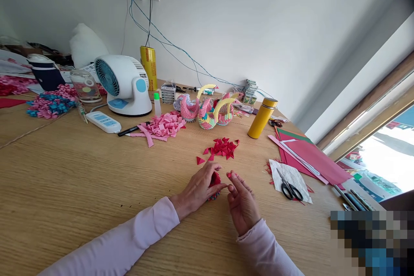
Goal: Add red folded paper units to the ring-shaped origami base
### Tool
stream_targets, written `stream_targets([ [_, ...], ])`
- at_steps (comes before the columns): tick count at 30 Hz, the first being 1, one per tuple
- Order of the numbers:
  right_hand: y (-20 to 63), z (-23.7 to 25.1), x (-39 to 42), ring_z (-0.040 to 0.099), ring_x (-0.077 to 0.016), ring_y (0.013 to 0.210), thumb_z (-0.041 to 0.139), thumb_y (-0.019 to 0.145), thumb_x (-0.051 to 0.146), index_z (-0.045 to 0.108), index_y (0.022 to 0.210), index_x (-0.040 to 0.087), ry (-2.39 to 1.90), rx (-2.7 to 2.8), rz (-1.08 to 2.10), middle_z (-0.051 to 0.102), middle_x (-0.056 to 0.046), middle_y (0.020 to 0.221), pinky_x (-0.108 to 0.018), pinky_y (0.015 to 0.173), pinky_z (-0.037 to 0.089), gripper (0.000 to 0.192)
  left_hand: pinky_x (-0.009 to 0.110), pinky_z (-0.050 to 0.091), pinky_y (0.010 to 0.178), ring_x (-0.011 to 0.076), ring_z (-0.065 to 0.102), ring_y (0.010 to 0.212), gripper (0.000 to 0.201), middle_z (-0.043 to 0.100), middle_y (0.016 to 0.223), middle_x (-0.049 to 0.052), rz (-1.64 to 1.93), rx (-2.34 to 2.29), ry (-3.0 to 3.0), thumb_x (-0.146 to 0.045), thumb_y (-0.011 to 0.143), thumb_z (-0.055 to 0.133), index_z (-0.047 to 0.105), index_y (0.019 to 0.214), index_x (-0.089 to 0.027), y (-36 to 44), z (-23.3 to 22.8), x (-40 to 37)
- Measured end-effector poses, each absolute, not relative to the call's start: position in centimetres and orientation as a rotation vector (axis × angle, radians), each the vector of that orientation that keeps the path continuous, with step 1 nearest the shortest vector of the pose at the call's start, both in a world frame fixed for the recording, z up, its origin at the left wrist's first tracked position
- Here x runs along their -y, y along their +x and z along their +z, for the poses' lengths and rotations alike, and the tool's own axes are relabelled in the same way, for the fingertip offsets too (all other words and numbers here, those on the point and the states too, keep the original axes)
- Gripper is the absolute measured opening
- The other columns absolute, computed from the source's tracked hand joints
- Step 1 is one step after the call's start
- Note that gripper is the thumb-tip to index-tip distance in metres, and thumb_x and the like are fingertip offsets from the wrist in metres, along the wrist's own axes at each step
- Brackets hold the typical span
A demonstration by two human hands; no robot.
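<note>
My left hand [200,185] is wrapped round a small folded-paper piece [215,179], red on top with blue and pink at its base. Much of that piece is hidden behind the fingers. Just to its right, my right hand [241,200] pinches a small red folded-paper triangle [231,175] between thumb and fingertips. The two hands are close but the triangle looks apart from the piece. Beyond them lies a heap of red paper triangles [224,148], with a few loose ones at its near left side.
Finished paper swans [207,114] stand further back, beside a pile of pink paper pieces [166,126]. A yellow flask [262,118] is upright at right, near scissors [291,189] on a white tissue and red paper sheets [310,155]. A white fan [124,84] stands at left.
</note>
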State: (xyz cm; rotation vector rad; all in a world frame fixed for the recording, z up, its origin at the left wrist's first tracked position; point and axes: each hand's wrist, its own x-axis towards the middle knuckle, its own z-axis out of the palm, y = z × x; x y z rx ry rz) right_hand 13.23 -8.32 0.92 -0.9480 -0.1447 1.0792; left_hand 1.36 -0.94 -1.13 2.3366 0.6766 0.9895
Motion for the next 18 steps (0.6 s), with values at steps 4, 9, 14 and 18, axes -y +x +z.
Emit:
stream_targets([
  [4, 14.3, 1.1, 8.3, 0.058, -0.0074, 0.061, 0.08, 0.064, 0.03, 0.071, 0.085, 0.016, -1.004, 0.593, 0.957, 0.07, -0.003, 0.086, -0.012, 0.036, 0.036, 0.026, 0.04, 0.048, 0.091, 0.0232, 0.054, 0.11, 0.074, 0.048, 0.121, 0.01, 1.013, -0.621, 2.258, -0.036, 0.071, 0.076, 0.03, 0.127, -0.023, 1.4, -1.4, 0.8],
  [9, 14.3, 0.8, 8.1, 0.054, -0.0087, 0.054, 0.076, 0.068, 0.033, 0.072, 0.086, 0.017, -1.083, 0.991, 0.995, 0.071, -0.004, 0.077, -0.014, 0.037, 0.035, 0.024, 0.046, 0.043, 0.098, 0.0294, 0.045, 0.122, 0.093, 0.038, 0.13, 0.016, 1.067, -0.535, 2.203, -0.034, 0.06, 0.083, 0.022, 0.13, -0.023, 0.8, -2.0, 0.5],
  [14, 14.3, 0.2, 7.9, 0.053, -0.0087, 0.053, 0.077, 0.067, 0.032, 0.073, 0.085, 0.018, -1.174, 1.114, 0.984, 0.07, -0.004, 0.076, -0.016, 0.042, 0.039, 0.023, 0.046, 0.042, 0.101, 0.0261, 0.048, 0.121, 0.094, 0.044, 0.13, 0.014, 0.822, -0.45, 2.087, -0.023, 0.059, 0.083, 0.024, 0.131, -0.025, -1.9, -1.6, 0.7],
  [18, 14.3, 0.2, 7.9, 0.053, -0.0085, 0.053, 0.075, 0.069, 0.032, 0.073, 0.085, 0.018, -1.2, 1.168, 0.914, 0.07, -0.003, 0.077, -0.018, 0.046, 0.041, 0.021, 0.044, 0.044, 0.099, 0.0235, 0.051, 0.118, 0.074, 0.048, 0.128, 0.012, 0.793, -0.53, 2.021, -0.022, 0.069, 0.077, 0.031, 0.127, -0.023, -2.6, -1.2, 0.8],
])
